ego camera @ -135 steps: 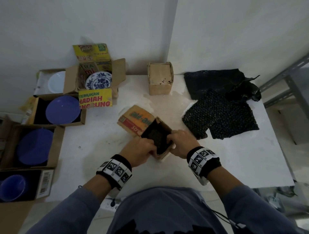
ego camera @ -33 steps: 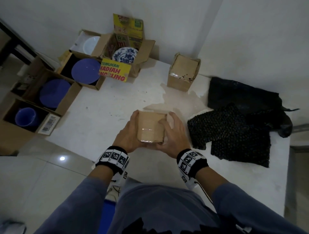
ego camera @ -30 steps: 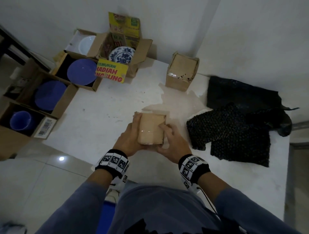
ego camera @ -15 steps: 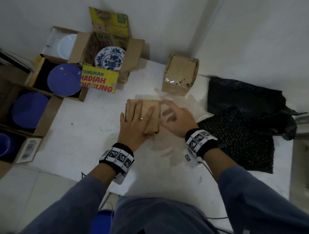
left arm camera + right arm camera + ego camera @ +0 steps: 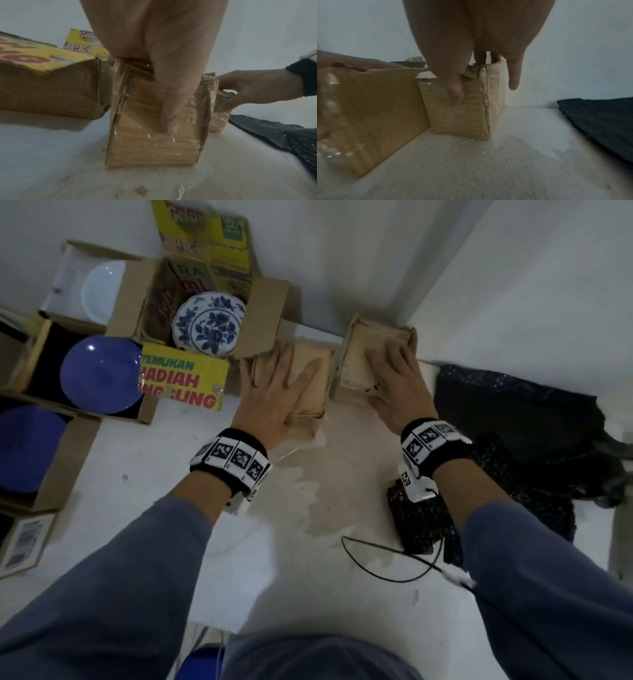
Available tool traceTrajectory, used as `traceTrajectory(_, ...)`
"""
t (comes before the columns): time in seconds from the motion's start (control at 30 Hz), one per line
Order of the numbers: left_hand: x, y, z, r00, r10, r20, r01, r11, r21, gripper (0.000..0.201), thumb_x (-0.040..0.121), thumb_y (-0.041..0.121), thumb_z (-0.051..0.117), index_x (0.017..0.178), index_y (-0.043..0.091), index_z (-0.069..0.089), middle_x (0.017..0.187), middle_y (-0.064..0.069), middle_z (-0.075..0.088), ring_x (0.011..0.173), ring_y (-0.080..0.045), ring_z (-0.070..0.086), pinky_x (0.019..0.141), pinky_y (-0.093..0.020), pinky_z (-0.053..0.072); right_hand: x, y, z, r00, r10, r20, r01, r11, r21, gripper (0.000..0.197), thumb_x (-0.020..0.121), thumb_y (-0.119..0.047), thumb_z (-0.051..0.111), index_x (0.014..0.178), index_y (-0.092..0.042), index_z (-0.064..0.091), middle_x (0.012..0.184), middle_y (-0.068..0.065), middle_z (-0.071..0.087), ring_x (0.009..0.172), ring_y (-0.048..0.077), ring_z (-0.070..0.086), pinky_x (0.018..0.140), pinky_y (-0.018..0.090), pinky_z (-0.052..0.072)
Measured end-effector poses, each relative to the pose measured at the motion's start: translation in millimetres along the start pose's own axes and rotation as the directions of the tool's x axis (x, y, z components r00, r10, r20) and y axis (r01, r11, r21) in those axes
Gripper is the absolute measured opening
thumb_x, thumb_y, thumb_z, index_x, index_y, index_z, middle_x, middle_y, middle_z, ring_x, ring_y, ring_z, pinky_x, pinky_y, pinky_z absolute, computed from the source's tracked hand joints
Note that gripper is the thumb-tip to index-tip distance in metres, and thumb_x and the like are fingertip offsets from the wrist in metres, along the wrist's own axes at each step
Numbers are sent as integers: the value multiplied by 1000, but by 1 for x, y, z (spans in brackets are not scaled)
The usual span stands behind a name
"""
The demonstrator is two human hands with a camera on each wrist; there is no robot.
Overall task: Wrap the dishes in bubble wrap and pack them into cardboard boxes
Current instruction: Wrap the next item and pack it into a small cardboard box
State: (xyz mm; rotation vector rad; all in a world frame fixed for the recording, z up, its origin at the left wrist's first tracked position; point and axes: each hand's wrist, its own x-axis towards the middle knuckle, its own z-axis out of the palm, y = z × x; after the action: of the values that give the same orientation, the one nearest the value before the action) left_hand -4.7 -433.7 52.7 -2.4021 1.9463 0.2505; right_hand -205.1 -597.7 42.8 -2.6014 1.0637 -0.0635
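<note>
Two closed, taped cardboard boxes stand side by side at the back of the white table [image 5: 308,542], close to the wall. My left hand [image 5: 274,385] lies flat on top of the left box [image 5: 313,392], fingers straight and spread; the left wrist view shows its thumb against the box [image 5: 154,146]. My right hand [image 5: 394,371] grips the right box [image 5: 356,354] from above, thumb on the near face [image 5: 455,94], fingers over the top. Black bubble wrap [image 5: 513,412] lies in sheets to the right. What the boxes contain is hidden.
Open boxes stand at the left: a blue-and-white patterned plate [image 5: 209,323] with a yellow flap [image 5: 181,381], a blue plate [image 5: 99,374], a white plate [image 5: 102,289], another blue plate [image 5: 27,450]. A black cable [image 5: 376,559] trails over the table's near right.
The open box was shut, then moved from the table's middle to the back beside the other box. My right hand left it and took the right box.
</note>
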Motion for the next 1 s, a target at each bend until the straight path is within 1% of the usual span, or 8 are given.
traceTrajectory(0.13, 23, 9, 3, 988, 2, -153, 3, 999, 33, 90, 81, 11, 68, 154, 33, 19, 161, -16, 15, 147, -36, 18, 109, -69, 20, -7, 6, 6, 998, -62, -25, 64, 995, 72, 86, 77, -2, 71, 152, -22, 33, 158, 16, 25, 148, 33, 16, 116, 38, 23)
traceTrajectory(0.27, 38, 15, 10, 961, -32, -276, 21, 999, -43, 96, 74, -12, 59, 152, 34, 26, 161, -13, 20, 146, -33, 25, 109, -60, 25, -9, 1, 9, 997, -62, -41, 68, 987, 149, 79, 79, 6, 65, 149, -17, 38, 157, 17, 28, 148, 37, 17, 114, 35, 19)
traceTrajectory(0.53, 52, 2, 5, 961, -79, -267, 25, 980, -198, 105, 65, -23, 54, 152, 30, 28, 163, -7, 15, 149, -31, 12, 112, -55, 21, -10, -19, 29, 979, -71, -189, 124, 951, 283, 55, 85, 14, 57, 137, -4, 53, 151, 27, 34, 142, 46, 26, 116, 41, 20)
traceTrajectory(0.67, 65, 1, 10, 937, -135, -321, 69, 975, -210, 92, 69, -17, 56, 147, 30, 37, 161, -5, 21, 148, -32, 19, 108, -50, 28, 11, -30, 33, 979, 0, -205, 66, 946, 318, 64, 74, 22, 49, 133, -4, 54, 150, 25, 35, 142, 44, 27, 118, 48, 26)
traceTrajectory(0.77, 80, -7, 11, 950, -98, -297, 22, 968, -251, 88, 72, -17, 55, 147, 27, 38, 162, -5, 19, 148, -32, 16, 107, -47, 35, 29, -33, 30, 974, 80, -213, -13, 955, 298, 71, 66, 22, 48, 131, -8, 54, 148, 21, 36, 141, 40, 29, 114, 47, 32)
traceTrajectory(0.83, 90, -15, 8, 975, -41, -216, -30, 949, -314, 94, 69, -25, 51, 149, 23, 34, 163, -7, 12, 150, -31, 8, 114, -38, 28, 41, -33, 25, 965, 139, -222, -77, 961, 266, 77, 59, 19, 48, 129, -12, 54, 147, 18, 39, 138, 38, 32, 111, 46, 36)
traceTrajectory(0.9, 96, -19, 6, 986, -12, -169, -49, 935, -350, 99, 66, -30, 47, 149, 21, 31, 164, -7, 6, 150, -29, 1, 119, -27, 8, 46, -33, 23, 960, 161, -227, -109, 968, 225, 79, 54, 16, 47, 127, -13, 54, 144, 16, 40, 135, 37, 35, 107, 47, 39)
traceTrajectory(1.0, 95, -15, 7, 979, -17, -202, -53, 940, -337, 98, 65, -31, 44, 148, 20, 32, 164, -6, 6, 151, -28, 0, 121, -34, 10, 41, -34, 27, 959, 154, -237, -108, 975, 195, 79, 61, 17, 46, 134, -13, 51, 149, 17, 37, 139, 38, 31, 112, 50, 33)
